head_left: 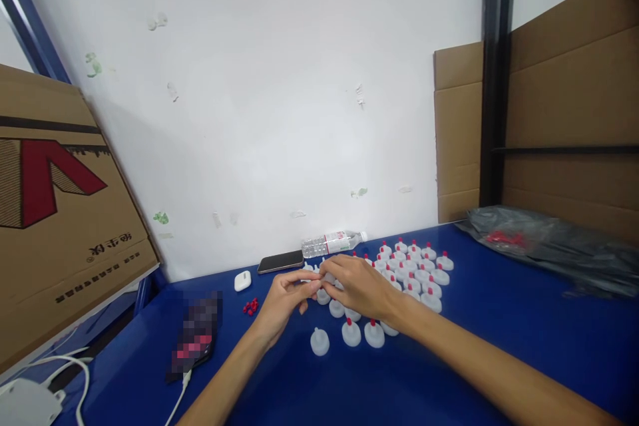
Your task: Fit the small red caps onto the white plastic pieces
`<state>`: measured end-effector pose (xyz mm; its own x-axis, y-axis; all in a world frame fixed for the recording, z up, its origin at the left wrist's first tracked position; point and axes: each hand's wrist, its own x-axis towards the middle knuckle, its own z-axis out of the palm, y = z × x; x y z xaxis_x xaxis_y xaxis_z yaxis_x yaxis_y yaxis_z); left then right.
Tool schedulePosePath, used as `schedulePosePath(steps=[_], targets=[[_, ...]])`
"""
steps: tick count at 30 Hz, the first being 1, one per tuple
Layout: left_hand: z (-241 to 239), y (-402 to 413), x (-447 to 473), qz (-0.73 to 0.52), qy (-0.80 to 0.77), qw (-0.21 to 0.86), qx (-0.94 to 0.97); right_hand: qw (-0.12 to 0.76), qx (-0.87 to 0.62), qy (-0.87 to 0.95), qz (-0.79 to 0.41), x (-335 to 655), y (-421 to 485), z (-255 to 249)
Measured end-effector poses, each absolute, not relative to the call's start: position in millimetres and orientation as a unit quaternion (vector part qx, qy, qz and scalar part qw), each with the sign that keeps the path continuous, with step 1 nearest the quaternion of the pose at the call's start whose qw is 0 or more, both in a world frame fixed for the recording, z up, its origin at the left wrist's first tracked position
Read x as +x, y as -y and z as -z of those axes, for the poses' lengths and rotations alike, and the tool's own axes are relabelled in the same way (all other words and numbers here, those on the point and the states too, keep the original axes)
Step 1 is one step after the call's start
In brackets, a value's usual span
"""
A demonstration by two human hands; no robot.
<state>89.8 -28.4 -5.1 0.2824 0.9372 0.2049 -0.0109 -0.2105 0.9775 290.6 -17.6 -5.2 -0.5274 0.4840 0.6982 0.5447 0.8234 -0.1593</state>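
My left hand (287,296) and my right hand (357,283) meet above the blue table, fingertips touching. The left thumb and index finger are pinched together; whatever is between them is too small to make out. Curled fingers of my right hand close around a white nozzle cap (328,277), mostly hidden by them. Below the hands stands a white cap with a bare spout (319,342). Beside it are two white caps with red tips, one (351,333) nearer and another (374,335) farther right. Several more red-tipped caps (411,283) stand grouped behind my right hand.
Loose red tips (251,307) lie left of my left hand. A white earphone case (242,281), a dark phone (280,261) and a plastic bottle (333,243) lie along the wall. A blurred-out device (194,339) with a cable is at left, a grey plastic bag (554,249) at right.
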Motion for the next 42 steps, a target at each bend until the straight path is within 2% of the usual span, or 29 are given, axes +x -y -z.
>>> schedulePosePath(steps=[12, 17, 33, 37, 38, 40, 42], targets=[[1, 37, 91, -0.484, -0.306, 0.582, 0.577, 0.468, -0.194, 0.854, 0.117, 288, 21, 5], [2, 47, 94, -0.412, -0.233, 0.645, 0.6, 0.502, -0.129, 0.83, 0.205, 283, 30, 2], [9, 40, 96, -0.382, -0.264, 0.503, 0.729, 0.499, -0.106, 0.84, 0.184, 280, 29, 5], [1, 35, 87, -0.428, -0.328, 0.392, 0.745, 0.523, -0.173, 0.802, 0.231, 298, 19, -9], [-1, 32, 81, -0.439, -0.36, 0.329, 0.755, 0.527, -0.214, 0.787, 0.24, 306, 13, -12], [-3, 26, 67, -0.437, -0.426, 0.14, 0.78, 0.524, -0.313, 0.755, 0.239, 324, -2, -17], [-4, 19, 51, -0.407, -0.46, -0.053, 0.788, 0.482, -0.422, 0.742, 0.198, 344, -18, -18]])
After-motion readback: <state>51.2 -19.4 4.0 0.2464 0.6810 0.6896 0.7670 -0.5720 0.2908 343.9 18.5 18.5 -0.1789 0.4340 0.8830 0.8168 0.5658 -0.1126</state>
